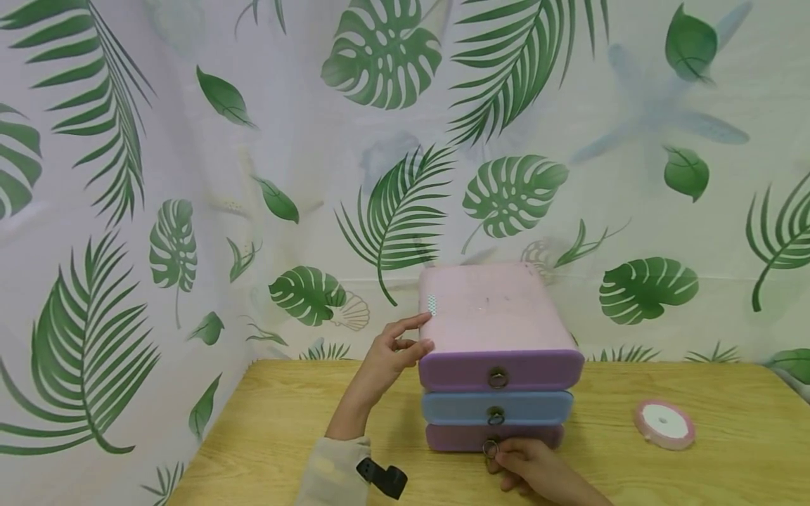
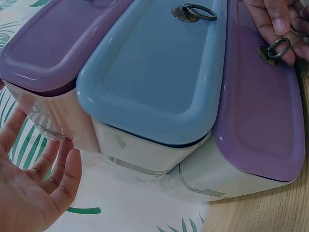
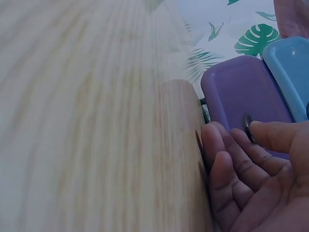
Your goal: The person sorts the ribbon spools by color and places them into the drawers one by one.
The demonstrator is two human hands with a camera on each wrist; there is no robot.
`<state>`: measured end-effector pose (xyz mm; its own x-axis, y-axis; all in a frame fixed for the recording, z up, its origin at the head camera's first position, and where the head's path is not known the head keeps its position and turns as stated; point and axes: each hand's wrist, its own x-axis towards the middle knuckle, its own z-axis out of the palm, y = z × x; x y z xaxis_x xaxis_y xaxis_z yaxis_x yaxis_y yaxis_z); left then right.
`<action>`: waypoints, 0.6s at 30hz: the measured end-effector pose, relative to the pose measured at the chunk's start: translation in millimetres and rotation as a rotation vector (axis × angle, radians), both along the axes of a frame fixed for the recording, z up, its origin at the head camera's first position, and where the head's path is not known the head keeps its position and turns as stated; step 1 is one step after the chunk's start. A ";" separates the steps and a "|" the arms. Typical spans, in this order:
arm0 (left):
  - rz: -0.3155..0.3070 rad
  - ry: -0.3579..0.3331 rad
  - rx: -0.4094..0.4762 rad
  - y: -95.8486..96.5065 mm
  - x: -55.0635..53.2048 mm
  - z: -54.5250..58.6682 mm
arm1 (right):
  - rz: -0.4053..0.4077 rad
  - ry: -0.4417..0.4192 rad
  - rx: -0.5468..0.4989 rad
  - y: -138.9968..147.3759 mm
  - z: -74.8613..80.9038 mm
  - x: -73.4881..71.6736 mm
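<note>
A small chest of drawers with a pink top stands on the table. Its upper drawer is purple, the middle drawer blue, the bottom drawer purple; each front carries a bronze ring pull. My left hand touches the chest's left side near the top, fingers loosely bent against it. Low in front, my right hand pinches the bottom drawer's ring pull between thumb and finger. That same pinch shows in the right wrist view, the ring at the thumb tip.
A roll of pink ribbon on a white spool lies on the wooden table, right of the chest. Behind stands a white cloth backdrop with green leaf prints. A black strap hangs by the left sleeve.
</note>
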<state>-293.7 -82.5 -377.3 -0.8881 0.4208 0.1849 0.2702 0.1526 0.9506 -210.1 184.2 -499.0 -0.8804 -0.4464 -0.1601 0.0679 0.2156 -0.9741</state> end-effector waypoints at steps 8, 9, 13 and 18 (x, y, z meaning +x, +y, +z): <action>-0.007 0.004 -0.003 1.8 0.4 -0.5 | -0.038 -0.044 -0.004 -9.0 -3.3 2.6; -0.007 0.005 -0.004 2.0 0.3 -0.2 | -0.036 -0.057 -0.017 -9.3 -3.4 3.0; -0.009 0.012 -0.011 3.5 -0.5 1.2 | -0.006 -0.092 -0.041 -6.5 -2.6 6.9; -0.013 0.011 -0.010 4.4 -1.4 1.7 | 0.032 -0.108 -0.042 -1.9 -4.4 17.7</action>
